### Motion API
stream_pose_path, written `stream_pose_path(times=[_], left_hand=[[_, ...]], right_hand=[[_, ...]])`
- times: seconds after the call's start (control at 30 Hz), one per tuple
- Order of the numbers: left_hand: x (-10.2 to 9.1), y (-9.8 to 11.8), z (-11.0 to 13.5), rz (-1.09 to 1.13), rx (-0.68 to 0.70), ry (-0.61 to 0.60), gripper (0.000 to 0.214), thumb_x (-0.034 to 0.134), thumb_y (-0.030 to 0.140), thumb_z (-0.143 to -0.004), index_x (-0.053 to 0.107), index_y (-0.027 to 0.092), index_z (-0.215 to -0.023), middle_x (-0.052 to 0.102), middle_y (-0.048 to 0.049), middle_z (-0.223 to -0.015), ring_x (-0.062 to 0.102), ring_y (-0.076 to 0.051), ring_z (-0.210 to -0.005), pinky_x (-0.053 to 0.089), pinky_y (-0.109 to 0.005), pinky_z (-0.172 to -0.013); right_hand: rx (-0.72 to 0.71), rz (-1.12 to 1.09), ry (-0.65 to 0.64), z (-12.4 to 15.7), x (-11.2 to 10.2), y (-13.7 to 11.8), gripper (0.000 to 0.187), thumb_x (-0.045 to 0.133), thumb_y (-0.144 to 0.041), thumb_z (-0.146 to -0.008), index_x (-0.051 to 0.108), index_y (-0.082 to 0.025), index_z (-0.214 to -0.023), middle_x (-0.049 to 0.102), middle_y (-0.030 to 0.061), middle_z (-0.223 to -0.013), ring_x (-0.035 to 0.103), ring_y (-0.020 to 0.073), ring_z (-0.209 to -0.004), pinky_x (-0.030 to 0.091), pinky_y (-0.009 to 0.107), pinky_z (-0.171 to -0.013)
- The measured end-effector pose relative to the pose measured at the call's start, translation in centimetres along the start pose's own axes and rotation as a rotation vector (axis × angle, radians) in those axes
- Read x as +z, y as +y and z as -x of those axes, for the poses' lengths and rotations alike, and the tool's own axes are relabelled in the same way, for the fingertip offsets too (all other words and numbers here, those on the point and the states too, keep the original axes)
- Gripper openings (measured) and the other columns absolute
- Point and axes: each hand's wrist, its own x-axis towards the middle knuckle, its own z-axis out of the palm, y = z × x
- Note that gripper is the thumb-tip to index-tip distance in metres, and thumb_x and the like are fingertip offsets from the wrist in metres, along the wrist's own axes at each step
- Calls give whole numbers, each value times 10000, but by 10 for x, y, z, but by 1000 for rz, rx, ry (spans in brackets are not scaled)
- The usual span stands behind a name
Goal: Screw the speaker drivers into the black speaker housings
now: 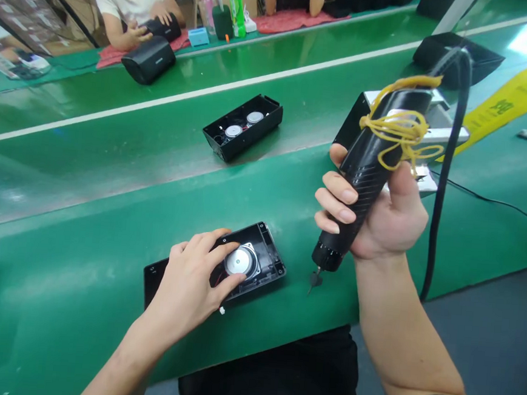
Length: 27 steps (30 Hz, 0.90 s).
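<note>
My right hand (385, 213) is wrapped round a black electric screwdriver (361, 175) with yellow string tied about its upper end. Its bit points down and hangs above the mat, to the right of a black speaker housing (265, 264). That housing lies open side up on the green bench. A round silver speaker driver (239, 261) sits inside it, and my left hand (198, 265) has thumb and fingers curved around the driver's edge. My left hand and wrist hide the housing's left half. A small white connector (222, 310) shows at the housing's near edge.
Another open housing (244, 129) with two drivers lies farther back. Behind the screwdriver are a metal-and-black stand (446, 130) and a yellow strip (512, 101). The black cable (445, 175) hangs right of my hand. Across the bench, a person (132, 4) handles black speakers (149, 60).
</note>
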Motion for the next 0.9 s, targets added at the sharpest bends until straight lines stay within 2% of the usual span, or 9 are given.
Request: stream_pose_path(times=[0.17, 0.3, 0.4, 0.5, 0.6, 0.67, 0.73, 0.8, 0.9], left_hand=[[1, 1, 1, 7, 12, 15, 364, 729, 386, -996, 666, 304, -1345, 603, -75, -1542, 594, -351, -1369, 470, -589, -1046], [3, -1, 0, 4, 4, 7, 356, 705, 410, -1014, 654, 317, -1354, 589, -69, -1561, 574, -348, -1390, 463, -594, -1053], [-2, -6, 4, 33, 33, 12, 470, 630, 488, -1052, 546, 340, -1490, 476, -76, -1670, 476, -353, -1496, 435, -613, -1124], [-12, -11, 16, 71, 107, 40, 554, 470, 562, -1098, 397, 362, -1610, 317, -72, -1764, 337, -357, -1597, 369, -634, -1217], [-12, -21, 29, -20, 196, 43, 701, 451, 721, -1036, 374, 372, -1639, 310, -95, -1765, 361, -439, -1567, 392, -687, -1172], [-3, -28, 33, -127, 242, 70, 753, 536, 747, -977, 412, 376, -1621, 346, -129, -1743, 441, -503, -1492, 447, -712, -1076], [9, -36, 32, -187, 261, 126, 634, 576, 611, -988, 473, 382, -1570, 412, -147, -1698, 529, -510, -1405, 483, -694, -1005], [21, -40, 27, -201, 268, 161, 565, 576, 467, -993, 491, 390, -1546, 457, -146, -1661, 572, -484, -1363, 496, -660, -986], [32, -39, 18, -221, 307, 189, 623, 609, 405, -972, 454, 403, -1576, 456, -152, -1657, 566, -472, -1374, 497, -630, -978]], right_hand=[[-86, 181, -53, 8, -8, 8, 790, -208, -542, -1060, 388, -292, -1514, 301, 19, -929, 177, 199, -602, 348, 251, -419], [-40, 100, -56, 12, -9, 10, 874, -255, -655, -1017, 351, -309, -1543, 383, 4, -938, 149, 151, -502, 321, 254, -385], [-56, 47, -60, 16, -8, 4, 777, -50, -768, -1060, 429, -327, -1483, 340, -44, -804, 114, 129, -435, 288, 256, -354], [-118, 45, -24, 22, -9, -21, 582, 202, -745, -1124, 533, -346, -1390, 296, -65, -713, 172, 126, -381, 302, 259, -337], [-286, 143, 104, 26, -6, -63, 379, 479, -684, -1123, 629, -365, -1261, 292, -61, -675, 261, 140, -367, 328, 269, -321], [-417, 322, 251, 24, -2, -90, 476, 552, -790, -1048, 637, -365, -1247, 257, -52, -681, 292, 160, -388, 331, 284, -322], [-520, 538, 413, 19, -1, -107, 720, 452, -957, -957, 598, -348, -1312, 266, -36, -727, 309, 171, -425, 345, 298, -352], [-606, 703, 517, 12, -7, -114, 852, 300, -1003, -930, 538, -323, -1387, 350, -9, -802, 347, 171, -469, 385, 307, -411], [-713, 758, 538, -1, -28, -108, 735, 266, -888, -989, 467, -324, -1417, 417, 6, -841, 412, 185, -510, 406, 311, -463]])
